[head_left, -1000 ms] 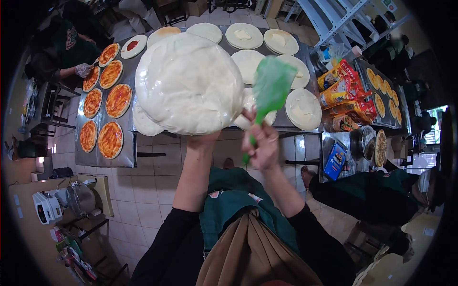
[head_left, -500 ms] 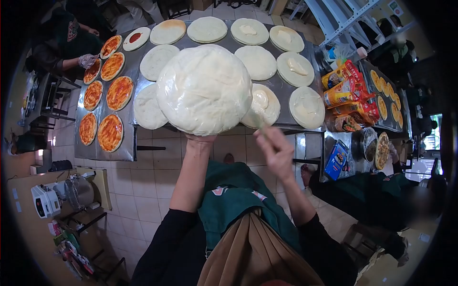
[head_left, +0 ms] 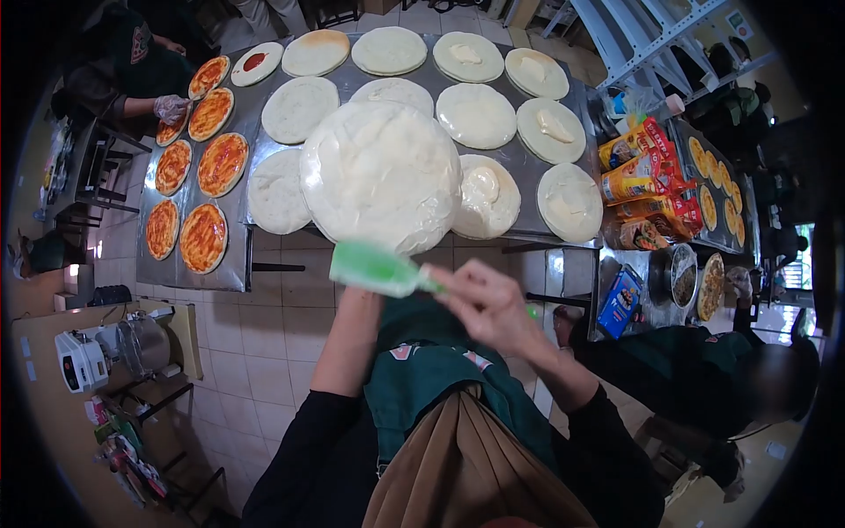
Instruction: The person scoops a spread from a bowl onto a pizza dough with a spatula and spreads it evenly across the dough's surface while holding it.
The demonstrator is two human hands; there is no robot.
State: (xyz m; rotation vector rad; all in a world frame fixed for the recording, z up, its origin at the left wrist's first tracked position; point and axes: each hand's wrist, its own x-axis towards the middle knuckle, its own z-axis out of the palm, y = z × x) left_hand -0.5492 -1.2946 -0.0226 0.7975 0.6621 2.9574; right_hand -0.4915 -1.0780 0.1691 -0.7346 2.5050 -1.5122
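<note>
Metal surface (head_left: 528, 211) carries sauced rounds (head_left: 223, 165) near its left edge. Right hand (head_left: 488, 304) grips a green spatula (head_left: 374, 269) past the near edge; left hand, obscured below raised dough round (head_left: 383, 172), grip undeterminable.

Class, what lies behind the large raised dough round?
Past the edges of the raised dough round, parts of pale rounds show on the metal table. Their covered parts, and anything directly behind, cannot be seen.
</note>
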